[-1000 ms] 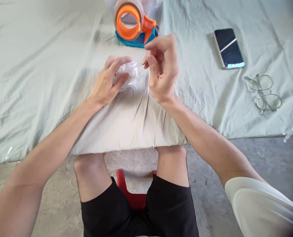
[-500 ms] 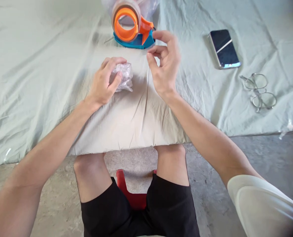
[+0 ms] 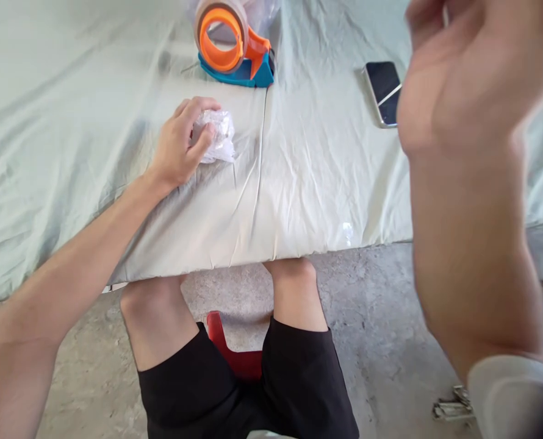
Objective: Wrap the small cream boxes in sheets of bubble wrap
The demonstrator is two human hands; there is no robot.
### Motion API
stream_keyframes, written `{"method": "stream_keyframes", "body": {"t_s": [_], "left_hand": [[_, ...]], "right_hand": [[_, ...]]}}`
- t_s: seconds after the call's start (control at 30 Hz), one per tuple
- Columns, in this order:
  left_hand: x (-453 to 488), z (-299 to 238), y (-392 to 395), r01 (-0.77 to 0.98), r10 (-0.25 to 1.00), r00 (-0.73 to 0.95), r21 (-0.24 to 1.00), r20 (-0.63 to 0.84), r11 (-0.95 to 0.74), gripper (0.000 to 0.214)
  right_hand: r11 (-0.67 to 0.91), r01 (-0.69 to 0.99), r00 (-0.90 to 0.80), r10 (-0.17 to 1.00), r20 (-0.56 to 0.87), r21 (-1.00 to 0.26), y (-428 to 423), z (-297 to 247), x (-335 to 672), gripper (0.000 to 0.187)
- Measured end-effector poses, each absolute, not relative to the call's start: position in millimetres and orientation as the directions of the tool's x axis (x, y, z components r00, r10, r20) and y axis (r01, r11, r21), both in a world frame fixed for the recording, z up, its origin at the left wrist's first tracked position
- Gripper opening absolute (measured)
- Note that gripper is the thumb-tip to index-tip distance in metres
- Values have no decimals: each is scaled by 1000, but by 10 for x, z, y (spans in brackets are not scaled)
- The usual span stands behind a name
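My left hand (image 3: 180,143) rests on the cloth-covered table (image 3: 299,177) with its fingers closed round a small crumpled clear plastic wad (image 3: 216,135). My right hand (image 3: 463,73) is lifted high and close to the camera, large and blurred at the upper right; its fingers are cut off by the frame's top edge. An orange and teal tape dispenser (image 3: 230,46) with a roll of clear tape stands at the far middle of the table, beyond the wad.
A dark phone (image 3: 384,91) lies on the cloth to the right, partly behind my raised hand. My bare knees and a red stool (image 3: 228,350) show below the table's edge. A small metal object (image 3: 452,408) lies on the concrete floor at lower right.
My right hand left the spot beside the wad and rose up toward the camera. The view shifted, so the glasses are out of sight. My left hand stayed on the wad.
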State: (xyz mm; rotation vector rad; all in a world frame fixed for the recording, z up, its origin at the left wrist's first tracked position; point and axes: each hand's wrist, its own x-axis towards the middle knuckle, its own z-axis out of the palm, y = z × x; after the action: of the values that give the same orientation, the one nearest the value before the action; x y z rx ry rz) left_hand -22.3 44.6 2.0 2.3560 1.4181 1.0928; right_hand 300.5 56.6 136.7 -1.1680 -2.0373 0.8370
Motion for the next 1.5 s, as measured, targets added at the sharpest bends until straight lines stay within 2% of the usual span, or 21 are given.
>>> {"method": "stream_keyframes", "body": {"t_s": [0.03, 0.07, 0.1, 0.17, 0.23, 0.27, 0.3, 0.37, 0.47, 0.57, 0.77, 0.93, 1.03, 1.13, 1.2, 1.27, 1.4, 1.5], "left_hand": [[-216, 37, 432, 700, 834, 271, 496, 481, -514, 43], [-211, 47, 421, 708, 842, 264, 498, 470, -500, 43], [-210, 48, 417, 712, 848, 258, 502, 463, -491, 43], [-220, 21, 434, 704, 844, 245, 511, 477, -493, 47], [-248, -33, 478, 678, 826, 249, 518, 505, -521, 53], [-265, -62, 504, 663, 816, 257, 520, 519, -539, 55], [-281, -88, 526, 648, 805, 265, 520, 531, -556, 57], [-304, -120, 553, 627, 791, 281, 520, 543, -580, 56], [-315, -127, 546, 617, 774, 290, 508, 563, -601, 59], [-325, -134, 541, 619, 776, 289, 508, 561, -599, 63], [-390, -222, 647, 593, 794, 312, 547, 521, -591, 54], [-372, -238, 652, 577, 802, 263, 579, 536, -576, 50], [-367, -244, 653, 584, 807, 259, 579, 531, -568, 55], [-370, -241, 658, 597, 806, 272, 565, 525, -569, 63], [-352, -219, 638, 606, 809, 270, 560, 523, -565, 68], [-319, -184, 597, 622, 809, 267, 548, 523, -559, 73], [-275, -152, 545, 649, 823, 238, 546, 516, -530, 71], [-307, -190, 590, 617, 833, 249, 582, 494, -529, 68]], "right_hand": [[473, 409, -289, 878, 381, -780, 389, 1345, 3114, 35], [517, 350, -209, 856, 473, -781, 188, 1296, 3222, 20], [508, 341, -267, 859, 437, -791, -28, 1224, 3329, 9], [373, 381, -410, 888, 207, -846, -454, 1034, 3539, 14], [155, 480, -411, 909, -66, -863, -809, 822, 3744, 23], [77, 534, -375, 914, -154, -842, -944, 722, 3840, 28], [4, 581, -323, 919, -225, -814, -1046, 630, 3925, 31], [-42, 639, -239, 938, -250, -768, -1161, 480, 4049, 37], [52, 715, -225, 961, -159, -697, -1169, 356, 4105, 25], [118, 752, -290, 943, -164, -648, -1100, 342, 4088, 11], [190, 740, -387, 904, -178, -645, -986, 428, 4145, 6], [226, 778, -420, 881, -218, -586, -893, 437, 4154, 12], [263, 834, -443, 843, -304, -485, -815, 454, 4126, 13], [322, 893, -430, 816, -386, -314, -714, 545, 4064, 9], [352, 913, -407, 814, -415, -205, -624, 638, 4001, 17], [386, 911, -409, 804, -432, -143, -505, 717, 3928, 34], [523, 847, -497, 714, -493, -96, -204, 687, 3757, 76], [616, 786, -552, 654, -518, -60, -50, 538, 3612, 90]]}}
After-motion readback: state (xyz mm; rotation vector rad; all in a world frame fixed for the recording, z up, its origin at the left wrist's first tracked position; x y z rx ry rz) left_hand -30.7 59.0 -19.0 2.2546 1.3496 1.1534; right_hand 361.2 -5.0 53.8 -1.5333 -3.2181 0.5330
